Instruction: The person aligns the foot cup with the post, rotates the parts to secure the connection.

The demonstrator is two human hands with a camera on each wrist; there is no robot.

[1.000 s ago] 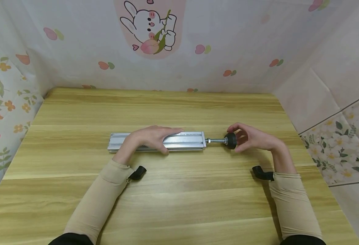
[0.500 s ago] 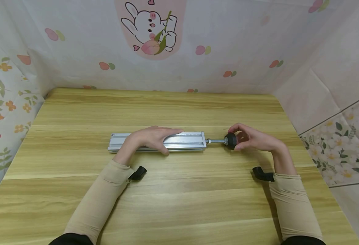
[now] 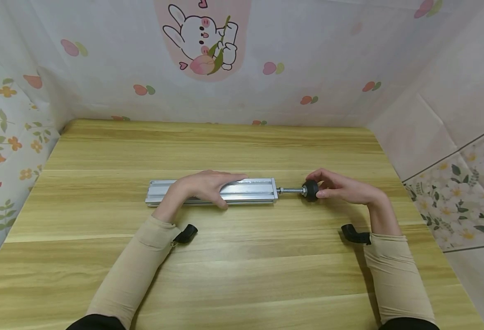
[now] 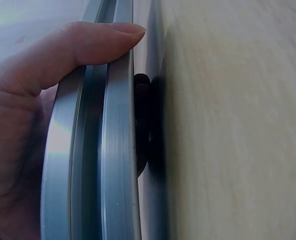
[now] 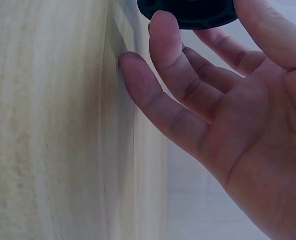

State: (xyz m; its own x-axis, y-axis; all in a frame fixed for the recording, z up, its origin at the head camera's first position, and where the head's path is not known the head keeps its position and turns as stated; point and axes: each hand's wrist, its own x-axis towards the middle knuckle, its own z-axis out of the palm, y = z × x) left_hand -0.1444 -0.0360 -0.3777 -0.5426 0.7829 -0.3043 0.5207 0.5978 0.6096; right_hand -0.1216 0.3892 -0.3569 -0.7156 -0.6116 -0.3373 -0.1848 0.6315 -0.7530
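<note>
A silver aluminium extrusion (image 3: 252,189) lies lengthwise across the wooden table. My left hand (image 3: 202,185) grips it near its middle, thumb over the near side; the left wrist view has the thumb pressed across the grooved face (image 4: 120,95). From the extrusion's right end plate sticks a threaded rod (image 3: 292,190) with a nut by the plate. It carries a black round levelling foot (image 3: 310,190) at its far end. My right hand (image 3: 345,189) pinches the foot's rim between thumb and fingers. In the right wrist view, the foot's dark underside (image 5: 197,20) is cut by the top edge.
The wooden table (image 3: 242,270) reaches back to a patterned cloth (image 3: 242,91) hanging behind it. Patterned sheets also line both sides. Black curved pieces (image 3: 354,234) stick out from both beige sleeves (image 3: 396,275).
My right hand's fingers have shifted round the foot's rim, the thumb rising slightly and the upper fingers coming forward. My left hand and the extrusion stay in place.
</note>
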